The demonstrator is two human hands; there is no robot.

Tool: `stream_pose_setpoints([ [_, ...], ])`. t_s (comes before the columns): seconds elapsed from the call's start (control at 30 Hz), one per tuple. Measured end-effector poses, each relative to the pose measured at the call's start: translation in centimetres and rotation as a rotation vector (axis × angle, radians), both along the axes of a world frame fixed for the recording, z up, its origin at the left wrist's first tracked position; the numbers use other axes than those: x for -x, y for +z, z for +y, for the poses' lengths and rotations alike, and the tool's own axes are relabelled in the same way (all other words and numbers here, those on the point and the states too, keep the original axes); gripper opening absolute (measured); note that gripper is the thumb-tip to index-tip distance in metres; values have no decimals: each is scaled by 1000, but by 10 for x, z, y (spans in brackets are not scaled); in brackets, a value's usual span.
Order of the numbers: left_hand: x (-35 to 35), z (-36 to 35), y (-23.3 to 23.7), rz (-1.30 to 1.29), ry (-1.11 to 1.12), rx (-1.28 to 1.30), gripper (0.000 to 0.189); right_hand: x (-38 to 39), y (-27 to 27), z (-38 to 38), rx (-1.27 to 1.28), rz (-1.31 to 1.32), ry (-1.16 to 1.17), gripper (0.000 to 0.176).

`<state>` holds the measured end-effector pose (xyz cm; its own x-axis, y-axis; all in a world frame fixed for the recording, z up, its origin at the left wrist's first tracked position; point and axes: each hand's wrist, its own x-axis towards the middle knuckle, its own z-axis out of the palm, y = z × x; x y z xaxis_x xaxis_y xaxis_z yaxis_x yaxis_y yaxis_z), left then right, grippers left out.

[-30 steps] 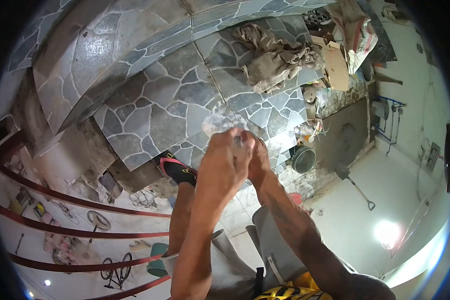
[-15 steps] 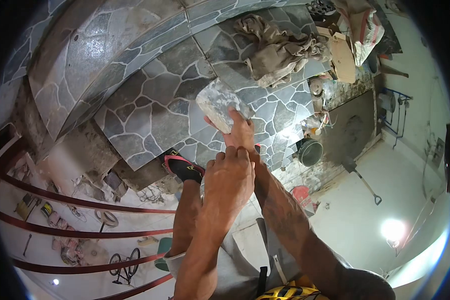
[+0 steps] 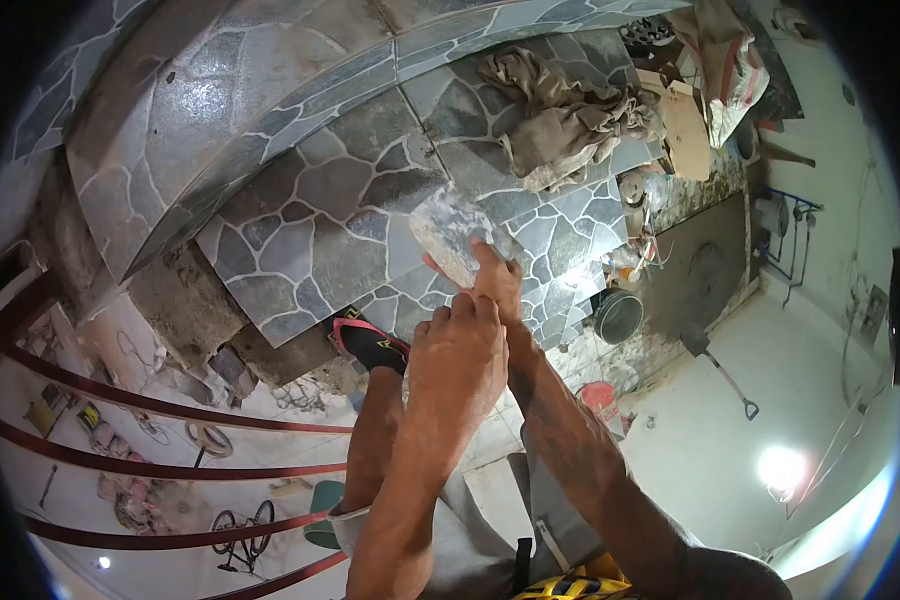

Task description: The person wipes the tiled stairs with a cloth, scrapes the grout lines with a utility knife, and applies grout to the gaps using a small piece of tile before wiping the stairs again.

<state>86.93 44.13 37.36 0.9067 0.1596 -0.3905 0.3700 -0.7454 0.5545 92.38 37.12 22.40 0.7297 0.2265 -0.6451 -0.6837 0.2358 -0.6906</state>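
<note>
My right hand [image 3: 497, 280] grips a rectangular grey-white slab [image 3: 457, 228] with smeared, stained faces. The thumb lies on its top face, and fingertips show at its near left edge. Whether it is a tile piece or a tool, I cannot make out. My left hand [image 3: 458, 345] is closed, fingers curled, just in front of my right wrist and overlapping it in view. What the left fingers hold, if anything, is hidden. Below the slab is a stone-patterned tile floor [image 3: 315, 262] with pale joints.
A crumpled brown cloth [image 3: 570, 130] lies on the tiles, near a cardboard box [image 3: 685, 130] and a sack [image 3: 735, 80]. At the right are a dark bucket [image 3: 618, 316] and a shovel [image 3: 720, 370]. Red metal bars [image 3: 180, 407] cross the lower left. My shoe [image 3: 370, 340] is beside the tile edge.
The slab and my right hand have shifted slightly right and down in view. The floor has also shifted a little as my view moved. Both hands keep nearly the same pose.
</note>
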Motion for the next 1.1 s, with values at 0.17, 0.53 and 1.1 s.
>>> stream_pose_setpoints([
  [0.17, -4, 5, 2, 21, 51, 6, 19, -25, 13, 25, 96, 82, 14, 35],
  [0.53, -7, 8, 3, 0, 134, 27, 21, -32, 5, 22, 541, -256, 565, 29],
  [1.1, -8, 57, 20, 84, 781, 785, 26, -146, 128, -71, 495, -552, 1044, 58],
])
